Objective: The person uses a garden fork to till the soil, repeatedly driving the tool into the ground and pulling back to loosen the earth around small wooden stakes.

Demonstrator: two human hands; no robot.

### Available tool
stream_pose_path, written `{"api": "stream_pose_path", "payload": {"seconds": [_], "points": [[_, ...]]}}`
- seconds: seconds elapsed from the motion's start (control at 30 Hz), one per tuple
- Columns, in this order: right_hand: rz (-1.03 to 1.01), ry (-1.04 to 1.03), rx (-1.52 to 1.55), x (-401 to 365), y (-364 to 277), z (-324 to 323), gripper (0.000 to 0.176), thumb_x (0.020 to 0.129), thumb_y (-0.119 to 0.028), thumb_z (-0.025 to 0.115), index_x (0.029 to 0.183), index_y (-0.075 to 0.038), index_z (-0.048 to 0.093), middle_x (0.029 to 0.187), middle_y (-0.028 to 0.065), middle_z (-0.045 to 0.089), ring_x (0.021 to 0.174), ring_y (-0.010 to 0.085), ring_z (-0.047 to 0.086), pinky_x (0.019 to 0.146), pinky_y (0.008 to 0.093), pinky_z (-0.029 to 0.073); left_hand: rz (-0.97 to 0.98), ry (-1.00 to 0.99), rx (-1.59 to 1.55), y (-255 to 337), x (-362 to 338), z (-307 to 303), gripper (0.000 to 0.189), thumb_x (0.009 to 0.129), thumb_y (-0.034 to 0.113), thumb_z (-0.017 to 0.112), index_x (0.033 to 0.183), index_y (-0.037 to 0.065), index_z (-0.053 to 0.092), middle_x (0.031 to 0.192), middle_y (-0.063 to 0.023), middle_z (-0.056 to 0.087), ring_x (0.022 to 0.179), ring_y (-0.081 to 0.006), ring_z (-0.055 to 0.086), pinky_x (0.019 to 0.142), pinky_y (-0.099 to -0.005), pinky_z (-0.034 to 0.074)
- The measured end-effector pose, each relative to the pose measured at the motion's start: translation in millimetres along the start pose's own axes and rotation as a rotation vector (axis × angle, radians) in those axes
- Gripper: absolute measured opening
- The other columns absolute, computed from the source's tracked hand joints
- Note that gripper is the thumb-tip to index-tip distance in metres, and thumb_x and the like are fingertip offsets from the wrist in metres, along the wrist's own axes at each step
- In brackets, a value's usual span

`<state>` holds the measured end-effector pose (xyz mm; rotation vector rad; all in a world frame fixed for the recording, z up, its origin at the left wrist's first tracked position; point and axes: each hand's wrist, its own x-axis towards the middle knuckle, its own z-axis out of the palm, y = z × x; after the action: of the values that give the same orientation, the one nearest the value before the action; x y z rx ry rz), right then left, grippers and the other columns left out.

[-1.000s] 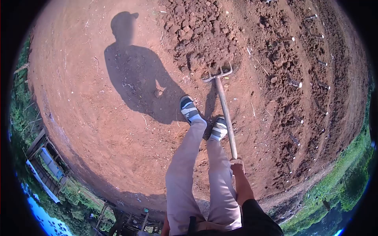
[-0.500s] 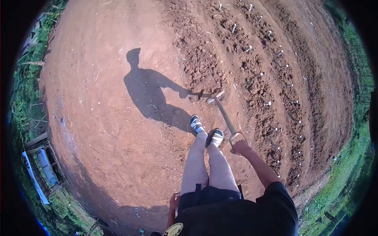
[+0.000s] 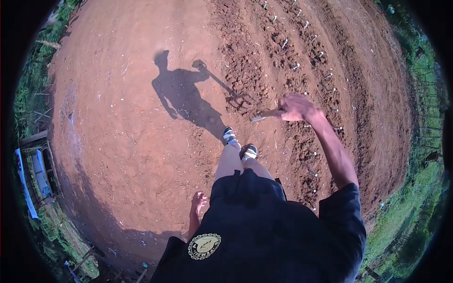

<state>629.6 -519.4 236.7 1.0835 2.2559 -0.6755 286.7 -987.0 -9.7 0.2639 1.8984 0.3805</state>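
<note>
The right hand (image 3: 295,107) is clenched around the wooden handle (image 3: 265,114) of a digging tool, held aloft over the left edge of the tilled plot (image 3: 292,56). The left hand (image 3: 198,200) is seen loosely open and empty.

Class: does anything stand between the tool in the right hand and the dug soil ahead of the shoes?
Nothing visible does. The right hand grips the handle above the ground, with only air down to the dug soil. The shoes stand nearer the body; the white-tipped stakes sit in rows farther right.
</note>
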Motion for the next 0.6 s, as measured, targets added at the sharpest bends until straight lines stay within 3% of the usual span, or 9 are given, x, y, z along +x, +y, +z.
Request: {"api": "stream_pose_path", "payload": {"seconds": [0.03,0.07,0.17,0.23,0.3,0.4,0.5,0.57,0.6], "points": [[0.061,-0.029,0.03,-1,-2,-2,0.036,0.082,-0.041,0.046,0.075,-0.007,0.056,0.056,-0.0007,0.04,0.052,0.0103,0.035,0.049,0.0273,0.034,0.02,-0.02,0.064,-7,5,4,0.023,0.087,0.029,0.048,0.106,0.015,0.049,0.085,-0.0047,0.061,0.062,-0.0108,0.055,0.052,-0.0268,0.045],[0.123,-0.114,0.144,11,1,12,0.047,0.084,-0.051,0.042,0.074,-0.006,0.049,0.065,0.0026,0.04,0.061,0.0166,0.04,0.068,0.0332,0.04,0.013,-0.111,-0.015,-22,18,4,0.02,0.088,0.028,0.047,0.104,0.016,0.05,0.085,-0.0043,0.062,0.061,-0.011,0.055,0.052,-0.0265,0.044],[0.172,-0.146,0.215,76,19,84,0.048,0.084,-0.05,0.04,0.076,-0.005,0.052,0.071,0.0057,0.048,0.067,0.0189,0.046,0.074,0.0363,0.041,0.073,-0.177,0.144,-13,20,0,0.021,0.088,0.028,0.047,0.104,0.015,0.05,0.086,-0.0051,0.061,0.063,-0.0121,0.056,0.052,-0.0272,0.044],[0.148,0.082,0.146,95,18,111,0.048,0.084,-0.049,0.037,0.079,-0.005,0.055,0.078,0.0086,0.055,0.072,0.0212,0.051,0.077,0.0379,0.042,0.075,-0.173,0.236,-10,17,-2,0.022,0.088,0.029,0.047,0.104,0.014,0.049,0.088,-0.006,0.061,0.064,-0.0132,0.057,0.052,-0.028,0.044],[0.141,0.061,0.145,109,25,101,0.051,0.082,-0.051,0.038,0.081,-0.003,0.056,0.083,0.0118,0.057,0.077,0.0234,0.053,0.079,0.0381,0.041,0.009,-0.108,-0.156,-18,14,-4,0.023,0.088,0.03,0.047,0.105,0.014,0.049,0.09,-0.0068,0.06,0.065,-0.0141,0.057,0.053,-0.0291,0.045],[0.172,0.057,0.152,121,30,78,0.055,0.08,-0.052,0.038,0.084,-0.001,0.057,0.088,0.0156,0.06,0.083,0.0256,0.056,0.081,0.0383,0.041,-0.015,-0.027,-0.1,16,-4,-2,0.027,0.088,0.032,0.048,0.106,0.012,0.048,0.087,-0.0065,0.061,0.065,-0.0145,0.058,0.051,-0.0276,0.045],[0.18,-0.003,0.14,136,32,71,0.055,0.081,-0.051,0.036,0.087,-0.001,0.058,0.085,0.0159,0.061,0.081,0.0245,0.057,0.08,0.0376,0.041,-0.021,0.002,-0.056,3,2,-4,0.027,0.088,0.032,0.047,0.106,0.012,0.049,0.084,-0.0056,0.061,0.065,-0.0141,0.058,0.05,-0.027,0.045],[0.12,0.135,0.082,135,30,69,0.055,0.081,-0.051,0.035,0.081,-0.002,0.06,0.083,0.0158,0.061,0.079,0.0246,0.057,0.078,0.037,0.042,-0.048,0.034,-0.107,18,-11,1,0.024,0.088,0.03,0.047,0.106,0.014,0.05,0.085,-0.0047,0.061,0.063,-0.0139,0.058,0.05,-0.0265,0.046],[0.153,0.059,0.146,130,24,56,0.057,0.081,-0.052,0.035,0.08,-0.002,0.062,0.085,0.0178,0.061,0.083,0.0269,0.058,0.08,0.0389,0.041,-0.014,-0.006,-0.179,-1,-1,2,0.024,0.088,0.029,0.047,0.105,0.013,0.05,0.086,-0.0043,0.061,0.064,-0.0136,0.057,0.051,-0.0262,0.046]]}}
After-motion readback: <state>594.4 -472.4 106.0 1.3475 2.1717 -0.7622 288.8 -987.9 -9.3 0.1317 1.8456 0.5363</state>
